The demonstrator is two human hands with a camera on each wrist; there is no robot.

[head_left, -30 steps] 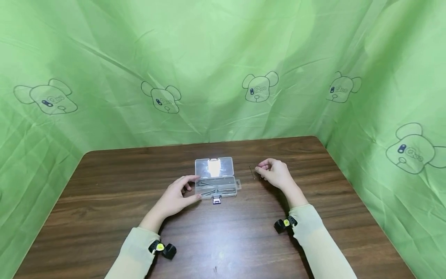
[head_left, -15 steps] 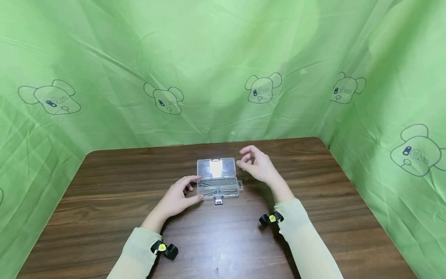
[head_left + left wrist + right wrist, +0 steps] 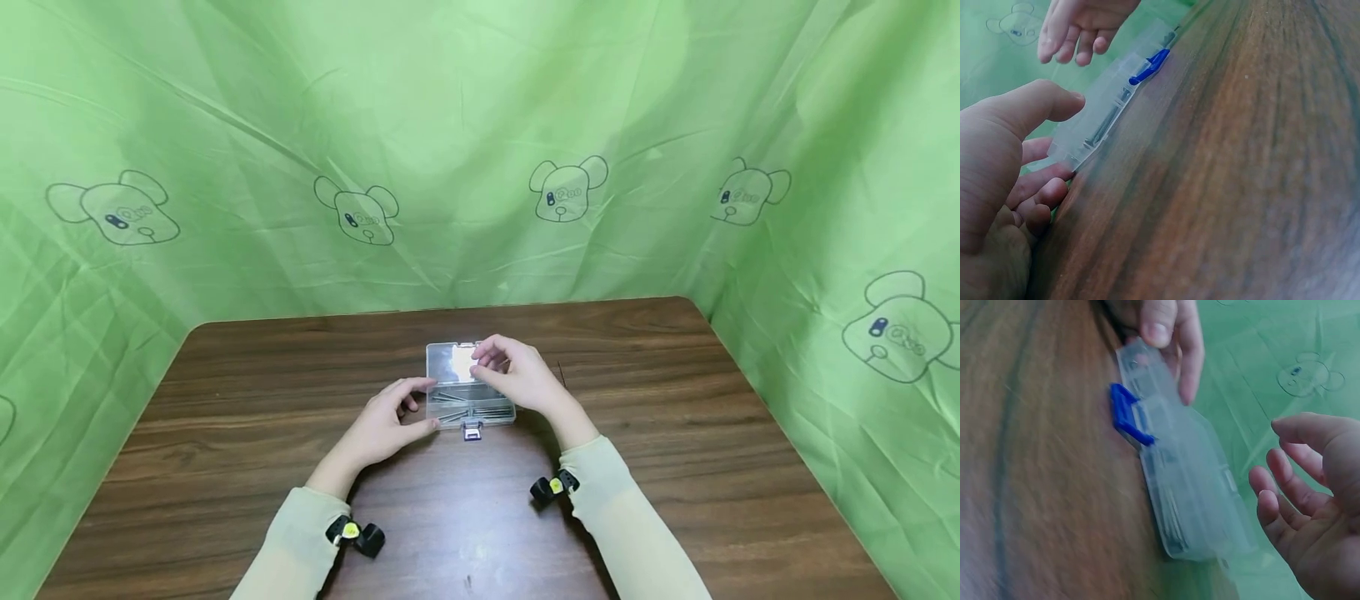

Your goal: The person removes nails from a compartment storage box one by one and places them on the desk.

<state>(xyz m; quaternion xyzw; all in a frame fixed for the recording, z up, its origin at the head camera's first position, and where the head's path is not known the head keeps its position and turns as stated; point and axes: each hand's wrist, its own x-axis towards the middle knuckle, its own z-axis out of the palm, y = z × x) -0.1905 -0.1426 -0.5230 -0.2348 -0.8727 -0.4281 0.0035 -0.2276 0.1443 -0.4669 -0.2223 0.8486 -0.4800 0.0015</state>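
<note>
A small clear plastic box [image 3: 491, 424] lies on the wooden table with its lid [image 3: 441, 363] tipped back. Thin metal rods [image 3: 452, 416], like nails or long screws, lie in its compartments. My left hand [image 3: 382, 429] holds the box's left end, thumb at the front corner and index finger farther back. My right hand [image 3: 521, 379] hovers over the lid and the box's right part, fingers loosely bent; in the right wrist view nothing shows between them. A blue latch [image 3: 1127, 415] hangs at the box's front. The right hand hides part of the box.
A thin dark rod [image 3: 562, 375] is on the table just right of my right wrist. The brown table [image 3: 465, 517] stretches around the box. A green cloth [image 3: 450, 125] with bear drawings hangs behind and at both sides.
My right hand has moved left, from beside the thin rod on the table to above the open box. The left hand stays at the box's left end.
</note>
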